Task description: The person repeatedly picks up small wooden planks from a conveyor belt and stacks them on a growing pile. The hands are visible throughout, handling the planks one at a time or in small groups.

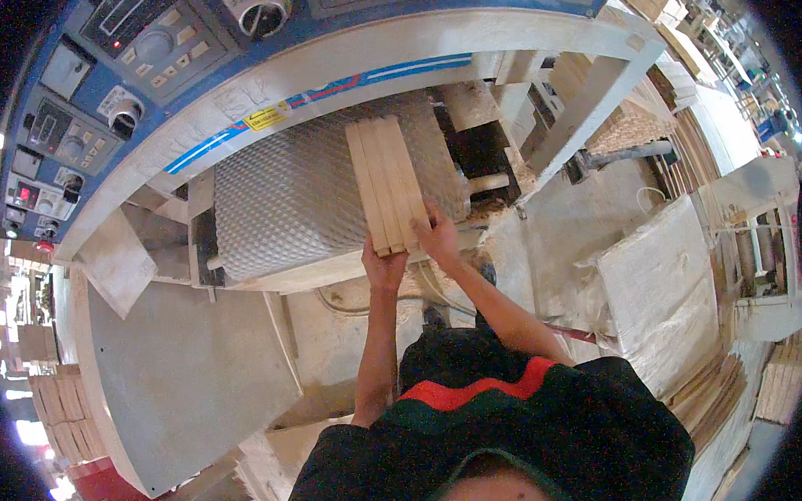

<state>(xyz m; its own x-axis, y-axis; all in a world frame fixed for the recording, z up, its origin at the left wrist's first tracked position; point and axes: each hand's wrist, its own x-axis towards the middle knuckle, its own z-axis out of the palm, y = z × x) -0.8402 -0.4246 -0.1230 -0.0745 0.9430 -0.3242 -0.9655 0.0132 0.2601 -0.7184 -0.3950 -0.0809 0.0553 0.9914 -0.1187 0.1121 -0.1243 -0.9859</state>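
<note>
With left hand (385, 267), clasping near end of wooden strips (385, 181); with right hand (438, 238), pinching their right edge slightly farther forward. Holding strips side by side, pointing long axis away from both hands, leaning slightly left, extending over patterned machine bed (282, 188) toward white machine frame (365, 50).

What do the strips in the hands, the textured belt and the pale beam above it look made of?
Strips: bare wood, judging by their matte tan surface.
Belt: grey with a raised diamond pattern and slight sheen; metal or rubber, unclear.
Beam: probably painted metal, given its smooth, smudged pale coat.
</note>
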